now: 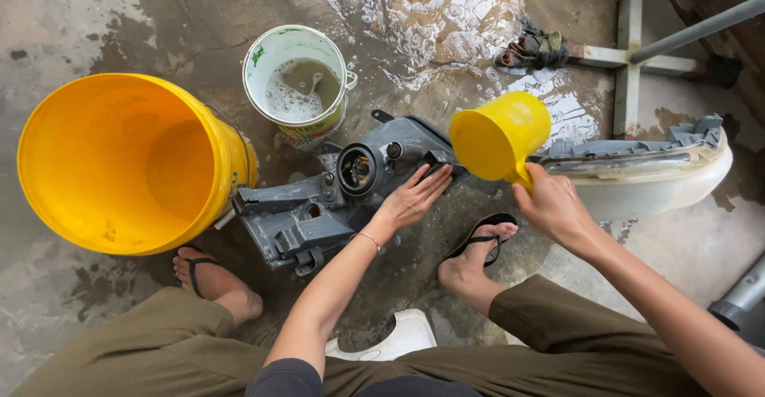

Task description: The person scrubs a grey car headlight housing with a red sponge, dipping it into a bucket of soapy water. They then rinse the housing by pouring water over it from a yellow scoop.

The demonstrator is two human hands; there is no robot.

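Bucket (119, 162), large and yellow, is lying tipped at the left on wet concrete. Grey headlight housing (335, 194) is resting just beside it, under the left hand (414, 198), fingers together, pressing flat. Right hand (554, 206) is gripping the handle of a tilted yellow mug (498, 135), fingers curled. Small white pail (299, 82) is holding soapy water.

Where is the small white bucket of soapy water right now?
In the head view, the white bucket stands upper centre on the wet floor, right of the big yellow bucket, behind the grey headlight housing.
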